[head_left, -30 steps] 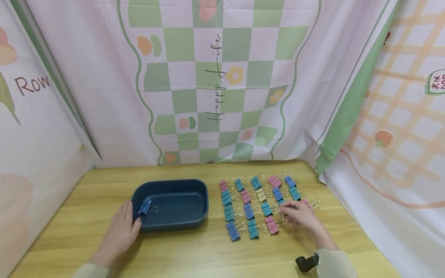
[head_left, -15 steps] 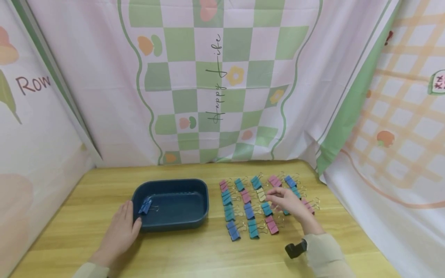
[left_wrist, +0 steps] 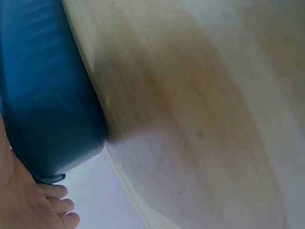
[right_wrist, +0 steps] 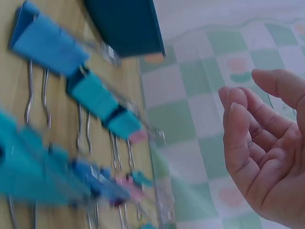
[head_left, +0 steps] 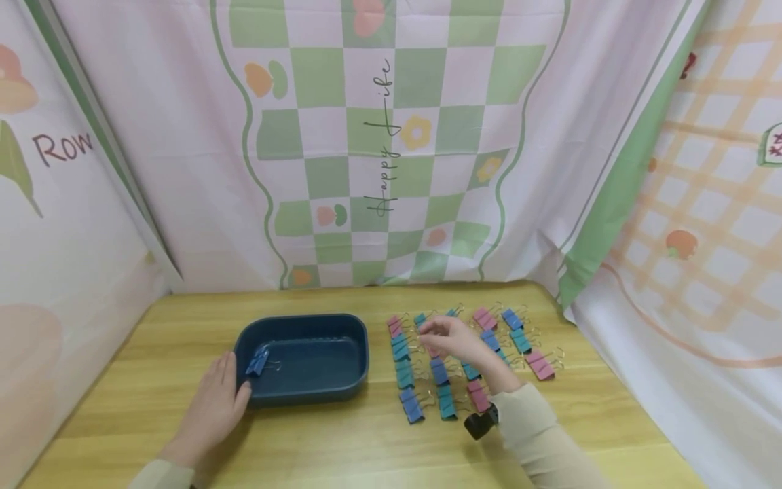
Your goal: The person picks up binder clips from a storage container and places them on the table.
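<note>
A dark blue rectangular box stands on the table, with blue binder clip metal lying inside near its left end. My left hand rests against the box's left end, its fingers fairly straight; in the left wrist view the palm touches the rim. Over the back left part of the binder clips hovers my right hand, hiding some of them. The right wrist view shows its fingers bent loosely, thumb apart, nothing between them. Rows of teal, blue and pink binder clips, such as a pink clip, lie beneath and around it.
The wooden table is bounded by a checked curtain at the back and printed cloths on both sides. A black wrist camera sits on the right sleeve, low over the front clips.
My right hand has moved left across the binder clips, from the right-hand ones to the left rear ones. The left hand and the box have stayed put.
</note>
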`<action>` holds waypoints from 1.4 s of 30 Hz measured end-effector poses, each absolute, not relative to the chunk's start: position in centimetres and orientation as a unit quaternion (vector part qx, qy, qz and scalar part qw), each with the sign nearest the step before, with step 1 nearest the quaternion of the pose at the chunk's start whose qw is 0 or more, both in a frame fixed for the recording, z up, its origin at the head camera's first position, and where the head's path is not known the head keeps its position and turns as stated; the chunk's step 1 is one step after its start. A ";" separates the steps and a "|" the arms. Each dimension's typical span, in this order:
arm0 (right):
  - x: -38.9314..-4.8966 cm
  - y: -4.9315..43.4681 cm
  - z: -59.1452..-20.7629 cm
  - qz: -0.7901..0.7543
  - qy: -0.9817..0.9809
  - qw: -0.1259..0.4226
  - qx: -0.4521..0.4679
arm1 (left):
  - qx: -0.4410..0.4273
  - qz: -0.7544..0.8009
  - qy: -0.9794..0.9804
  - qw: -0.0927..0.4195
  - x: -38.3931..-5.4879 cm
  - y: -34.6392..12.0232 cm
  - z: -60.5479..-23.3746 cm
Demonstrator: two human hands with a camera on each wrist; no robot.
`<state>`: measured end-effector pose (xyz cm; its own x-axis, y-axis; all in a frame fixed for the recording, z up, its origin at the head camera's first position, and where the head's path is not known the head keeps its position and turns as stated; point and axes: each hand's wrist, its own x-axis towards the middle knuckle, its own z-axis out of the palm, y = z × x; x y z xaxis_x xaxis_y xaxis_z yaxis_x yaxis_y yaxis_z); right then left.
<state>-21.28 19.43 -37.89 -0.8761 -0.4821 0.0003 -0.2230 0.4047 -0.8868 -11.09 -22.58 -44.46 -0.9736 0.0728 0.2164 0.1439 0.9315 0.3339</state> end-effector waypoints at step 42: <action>-22.2 -1.5 -38.6 -0.488 0.806 0.175 -0.286 | -0.056 -0.172 -0.978 0.104 -11.0 -22.3 -44.1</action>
